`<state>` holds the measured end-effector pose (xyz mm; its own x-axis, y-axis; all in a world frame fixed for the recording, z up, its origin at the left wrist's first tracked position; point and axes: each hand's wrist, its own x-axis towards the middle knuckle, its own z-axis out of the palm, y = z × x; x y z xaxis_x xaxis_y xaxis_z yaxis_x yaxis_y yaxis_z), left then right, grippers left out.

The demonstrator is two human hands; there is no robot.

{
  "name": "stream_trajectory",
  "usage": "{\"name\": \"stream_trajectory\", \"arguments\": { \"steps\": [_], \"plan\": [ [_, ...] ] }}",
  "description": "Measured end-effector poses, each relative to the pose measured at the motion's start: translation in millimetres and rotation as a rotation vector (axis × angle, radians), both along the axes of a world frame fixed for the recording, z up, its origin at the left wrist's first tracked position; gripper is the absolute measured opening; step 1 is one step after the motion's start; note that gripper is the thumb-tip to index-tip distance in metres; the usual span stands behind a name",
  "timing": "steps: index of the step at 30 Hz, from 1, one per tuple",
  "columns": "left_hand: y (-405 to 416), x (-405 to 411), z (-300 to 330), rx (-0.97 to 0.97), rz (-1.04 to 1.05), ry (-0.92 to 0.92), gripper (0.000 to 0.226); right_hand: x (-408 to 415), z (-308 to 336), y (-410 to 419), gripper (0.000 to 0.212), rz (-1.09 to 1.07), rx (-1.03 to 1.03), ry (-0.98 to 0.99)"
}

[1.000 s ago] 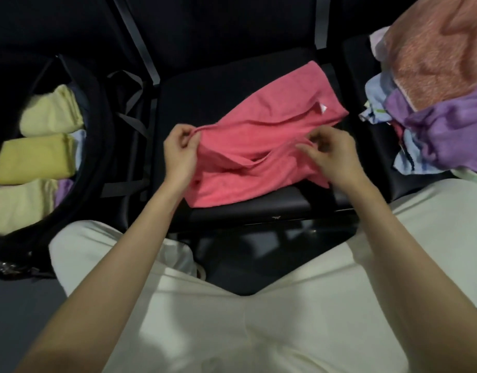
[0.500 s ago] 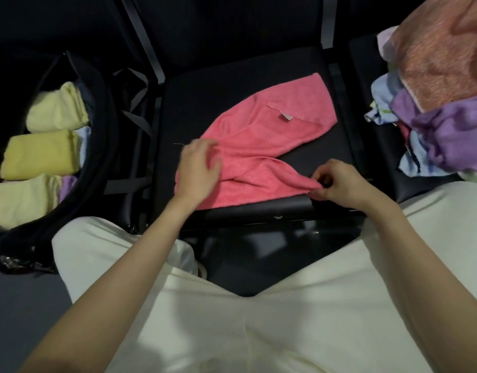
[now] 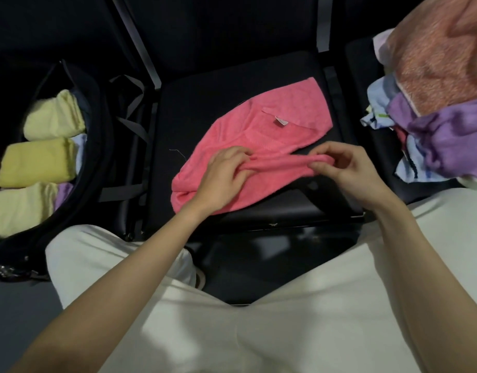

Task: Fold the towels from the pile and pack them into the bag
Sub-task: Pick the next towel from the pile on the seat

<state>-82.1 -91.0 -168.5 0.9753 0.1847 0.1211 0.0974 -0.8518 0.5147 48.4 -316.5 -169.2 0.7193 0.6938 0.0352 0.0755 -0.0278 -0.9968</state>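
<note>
Head view shows our left hand (image 3: 221,179) pinching a raised ridge of the pink towel (image 3: 261,146), fingers curled into the cloth, while our right hand (image 3: 347,170) pinches the same ridge at its right end between thumb and fingertips. To fold well, we judge we should keep that ridge taut between both hands, find the true corners, and lay edge onto edge before pressing flat. The towel lies rumpled under and beyond our hands on the black seat (image 3: 205,109), its white tag (image 3: 281,121) facing up. The bag (image 3: 97,146) with folded towels (image 3: 38,165) sits to our left, the pile (image 3: 433,103) to our right.
</note>
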Motion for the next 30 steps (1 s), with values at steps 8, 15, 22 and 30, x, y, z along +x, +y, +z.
{"name": "stream_trajectory", "arguments": {
  "steps": [8,15,22,30],
  "plan": [
    [11.5,-35.0,31.2,-0.1,0.047,-0.001,0.038,15.7,-13.1,6.8,0.022,-0.22,-0.158,-0.127],
    [22.0,-30.6,42.8,-0.146,0.032,0.057,0.024,18.3,-23.2,-0.8,0.007,-0.405,-0.582,-0.287],
    [27.8,-28.5,54.3,-0.152,0.061,0.024,0.025,21.4,-17.2,6.5,0.022,-0.505,-0.092,-0.021],
    [51.4,-39.0,31.8,0.022,0.004,0.477,0.03,26.7,3.4,44.3,0.022,-0.351,-0.141,0.034]
  ]
}}
